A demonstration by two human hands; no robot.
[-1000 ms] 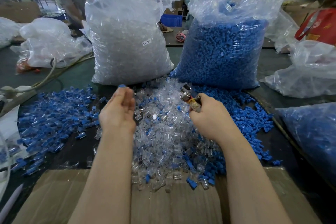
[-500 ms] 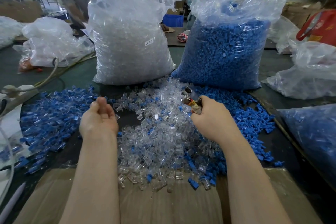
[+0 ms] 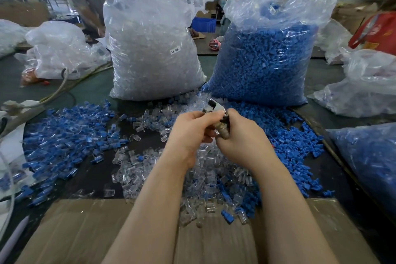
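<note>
Both my hands meet above a heap of clear plastic caps on the dark table. My right hand grips a small metal tool whose silver head sticks up past my fingers. My left hand has its fingers curled at the tool's head, pinching something there; the piece itself is hidden by my fingers. Loose blue plastic parts lie to the right of the heap. To the left spreads a pile of blue-and-clear joined pieces.
A tall bag of clear caps and a tall bag of blue parts stand behind the heap. More bags lie at left and right. A cardboard sheet covers the near edge. Cables run at left.
My left hand swung out to the left over the blue-and-clear pile, then came back right to meet the tool. My right hand with the tool stayed roughly in place.
</note>
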